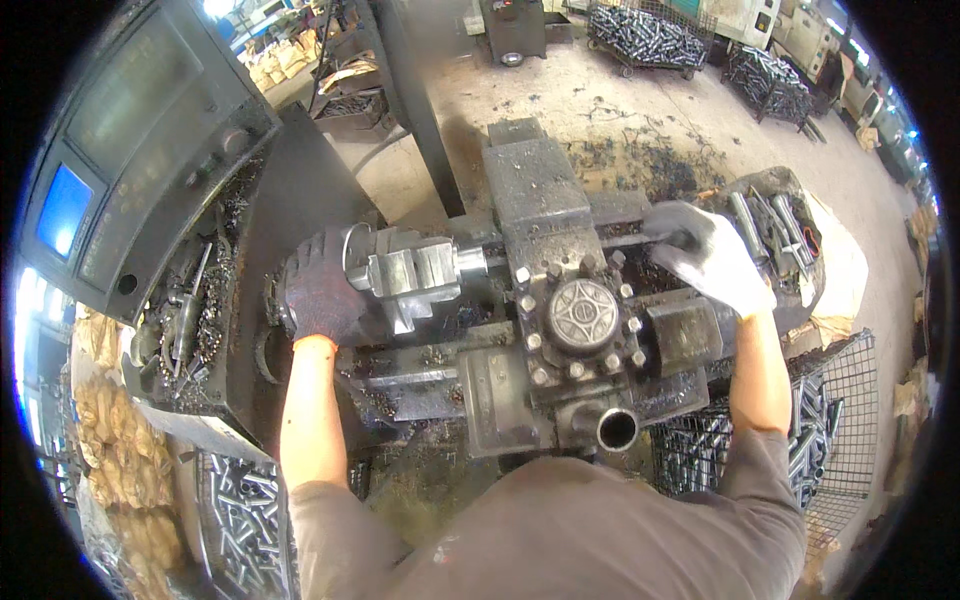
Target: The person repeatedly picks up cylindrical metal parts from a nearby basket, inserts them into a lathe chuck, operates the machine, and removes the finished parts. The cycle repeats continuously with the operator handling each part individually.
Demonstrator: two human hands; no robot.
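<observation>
My left hand (322,289), in a dark knit glove, curves over the back rim of a lathe chuck (412,277) with bright stepped metal jaws. Its fingertips are partly hidden behind the rim. A short shiny cylindrical piece (472,260) sticks out of the jaws toward the tool turret (555,352), which has a round star-pattern cap (583,315) ringed by bolts. My right hand (694,244), in a white glove with a grey palm, is blurred above the bed right of the turret. Its fingers are bent, and whether they hold anything is unclear.
An open-ended tube (617,430) juts toward me below the turret. Hand tools (780,225) lie in a tray at right. Wire baskets hold metal tubes (810,427) at lower right and more tubes (251,517) at lower left. A control panel (142,142) stands at left.
</observation>
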